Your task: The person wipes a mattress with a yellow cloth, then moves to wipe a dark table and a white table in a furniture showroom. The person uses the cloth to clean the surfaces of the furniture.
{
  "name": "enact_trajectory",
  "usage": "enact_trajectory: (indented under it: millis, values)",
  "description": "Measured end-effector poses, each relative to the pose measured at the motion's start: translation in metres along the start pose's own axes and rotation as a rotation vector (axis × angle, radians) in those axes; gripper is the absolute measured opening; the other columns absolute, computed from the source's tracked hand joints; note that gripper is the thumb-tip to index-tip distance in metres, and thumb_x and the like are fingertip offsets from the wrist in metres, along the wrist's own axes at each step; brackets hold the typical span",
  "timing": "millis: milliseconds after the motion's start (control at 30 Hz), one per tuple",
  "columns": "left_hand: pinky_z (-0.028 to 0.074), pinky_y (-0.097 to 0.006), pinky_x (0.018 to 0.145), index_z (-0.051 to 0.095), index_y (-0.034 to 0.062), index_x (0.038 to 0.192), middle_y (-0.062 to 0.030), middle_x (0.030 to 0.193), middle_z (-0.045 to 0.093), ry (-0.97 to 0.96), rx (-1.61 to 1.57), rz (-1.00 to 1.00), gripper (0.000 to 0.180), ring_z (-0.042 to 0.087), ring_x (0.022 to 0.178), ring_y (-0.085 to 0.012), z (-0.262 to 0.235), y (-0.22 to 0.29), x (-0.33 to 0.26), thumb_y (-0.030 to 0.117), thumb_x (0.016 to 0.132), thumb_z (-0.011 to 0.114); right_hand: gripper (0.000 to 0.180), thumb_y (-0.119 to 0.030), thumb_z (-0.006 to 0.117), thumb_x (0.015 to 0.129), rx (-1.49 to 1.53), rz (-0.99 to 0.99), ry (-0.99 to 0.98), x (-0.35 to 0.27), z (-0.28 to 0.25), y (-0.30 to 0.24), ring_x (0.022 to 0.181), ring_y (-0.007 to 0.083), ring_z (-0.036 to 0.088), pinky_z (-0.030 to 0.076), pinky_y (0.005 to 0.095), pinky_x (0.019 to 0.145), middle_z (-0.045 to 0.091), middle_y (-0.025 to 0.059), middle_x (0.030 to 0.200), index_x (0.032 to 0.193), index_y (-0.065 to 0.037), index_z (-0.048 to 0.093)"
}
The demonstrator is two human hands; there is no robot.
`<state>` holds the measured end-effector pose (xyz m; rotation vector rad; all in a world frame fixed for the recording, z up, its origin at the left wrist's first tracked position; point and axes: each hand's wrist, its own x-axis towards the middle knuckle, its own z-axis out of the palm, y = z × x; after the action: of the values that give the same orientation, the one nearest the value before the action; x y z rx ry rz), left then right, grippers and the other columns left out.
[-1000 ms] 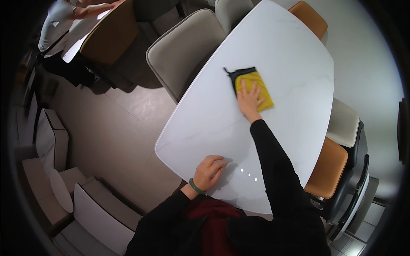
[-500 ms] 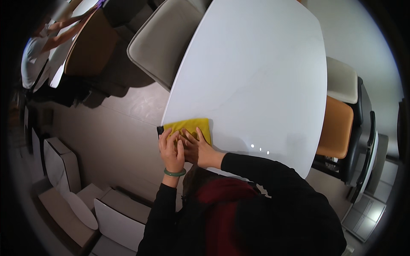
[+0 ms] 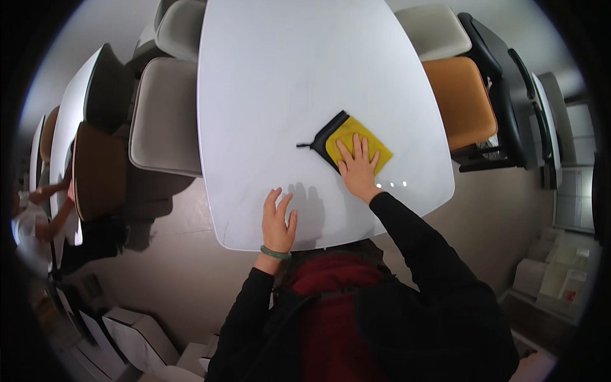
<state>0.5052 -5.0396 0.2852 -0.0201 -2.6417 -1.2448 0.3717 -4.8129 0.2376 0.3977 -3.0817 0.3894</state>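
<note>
A yellow cloth [image 3: 380, 141] lies flat on the white table [image 3: 273, 76], right of its middle. Along its left side runs a dark grey edge [image 3: 326, 134] with a thin dark tail sticking out to the left; whether this belongs to the cloth or is a separate piece beneath, I cannot tell. My right hand [image 3: 358, 167] rests flat on the cloth, fingers spread. Near the table's front left, my left hand [image 3: 277, 223] hovers empty over the surface with its fingers apart, casting a shadow. A green bangle [image 3: 275, 253] circles that wrist.
Grey chairs [image 3: 167, 114] line the table's left side. An orange chair [image 3: 459, 102] and a pale chair [image 3: 433, 30] stand along the right. Further left, another person [image 3: 38, 219] reaches toward a second table beside a brown chair [image 3: 98, 170].
The cloth has gone from the table's left front edge to farther in and right, under my right hand. My left hand has come off it. The view has turned.
</note>
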Motion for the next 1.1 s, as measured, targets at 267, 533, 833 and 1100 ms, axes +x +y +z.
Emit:
enact_trajectory:
  millis: [267,533,833,1100]
  values:
    - [0.036,-0.046,0.105,0.055,0.0027,0.125,-0.0205,0.136,0.045,-0.066,0.024,0.027,0.037,0.041,0.127,-0.0398,0.010,0.001,0.015,0.009,0.088,0.058,0.056,-0.033,0.053,0.089,0.097,-0.390,-0.217,-0.076,0.013,-0.075,0.143,0.0423,0.011,0.012,0.0756,0.102,0.017,0.0171,0.156,0.143,-0.025,0.041]
    - [0.038,-0.045,0.103,0.056,0.0036,0.123,-0.0200,0.134,0.047,-0.270,0.048,0.073,0.035,0.044,0.125,-0.0394,0.054,0.008,0.002,0.010,0.089,0.059,0.059,-0.037,0.057,0.088,0.116,-0.305,-0.304,-0.123,-0.015,0.002,0.146,0.0339,0.012,0.011,0.0706,0.107,0.016,0.0115,0.158,0.144,-0.032,0.038]
    - [0.039,-0.046,0.102,0.055,0.0026,0.121,-0.0228,0.132,0.047,-0.431,-0.004,0.195,0.038,0.044,0.123,-0.0414,0.117,0.044,0.002,0.010,0.085,0.062,0.059,-0.034,0.046,0.094,-0.152,0.572,0.031,-0.117,-0.037,0.200,0.145,0.0395,0.009,0.010,0.0719,0.105,0.010,0.0161,0.158,0.150,-0.030,0.026]
    - [0.039,-0.045,0.103,0.053,0.0034,0.124,-0.0225,0.134,0.045,-0.395,-0.028,0.189,0.042,0.043,0.124,-0.0409,0.142,0.067,0.013,0.010,0.083,0.063,0.058,-0.033,0.050,0.092,-0.162,0.327,0.023,-0.085,-0.025,0.165,0.143,0.0451,0.010,0.011,0.0751,0.102,0.014,0.0200,0.156,0.147,-0.027,0.033]
